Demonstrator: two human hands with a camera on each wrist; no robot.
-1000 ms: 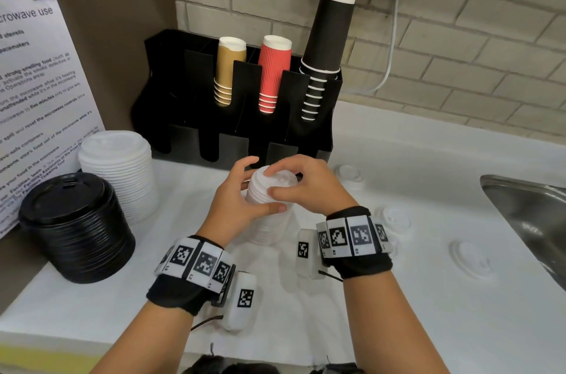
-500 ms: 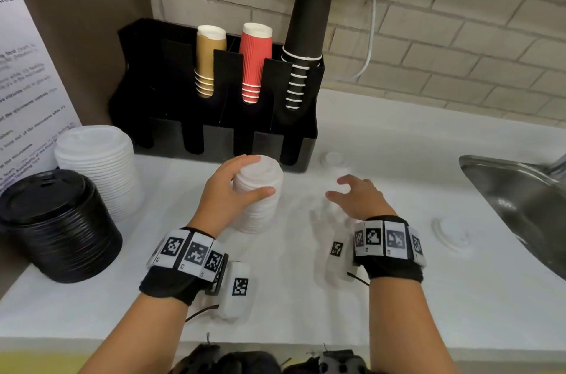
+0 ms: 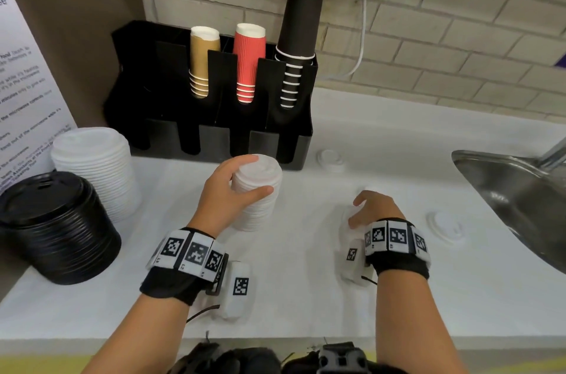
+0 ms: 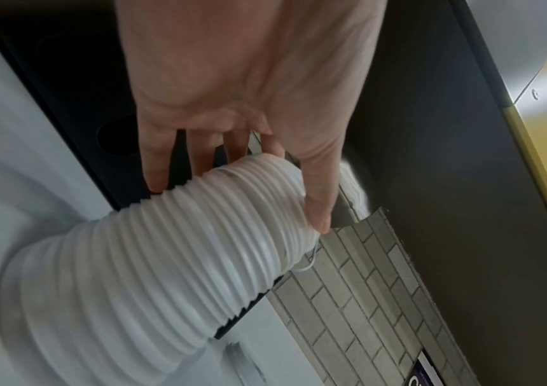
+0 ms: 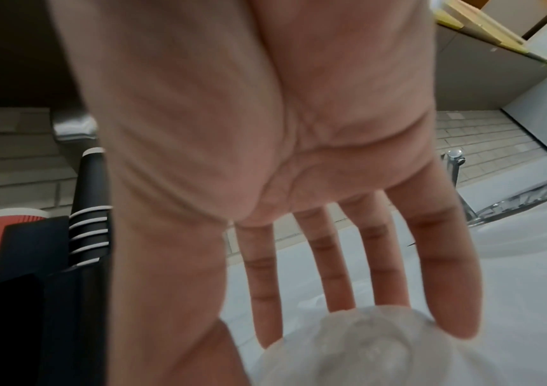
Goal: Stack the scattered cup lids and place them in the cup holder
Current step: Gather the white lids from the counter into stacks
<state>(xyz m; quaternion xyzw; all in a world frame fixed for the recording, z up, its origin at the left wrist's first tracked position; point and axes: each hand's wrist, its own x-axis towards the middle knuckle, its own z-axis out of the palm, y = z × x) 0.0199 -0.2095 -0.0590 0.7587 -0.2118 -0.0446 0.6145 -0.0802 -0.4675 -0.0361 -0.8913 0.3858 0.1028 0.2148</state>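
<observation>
Under our spread right hand (image 3: 374,210) lies a loose lid (image 5: 364,347), fingertips just beyond it; left hand (image 3: 225,197) grips the stack (image 3: 256,193).

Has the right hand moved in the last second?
Yes. The right hand has left the lid stack and gone right, toward the sink, reaching a loose lid.

Left hand (image 4: 232,104) wrapped round the top of a tall ribbed stack of white plastic cup lids (image 4: 166,261), thumb down one side, fingers behind, black cup holder (image 4: 77,109) and grey brick wall (image 4: 364,300) beyond.
</observation>
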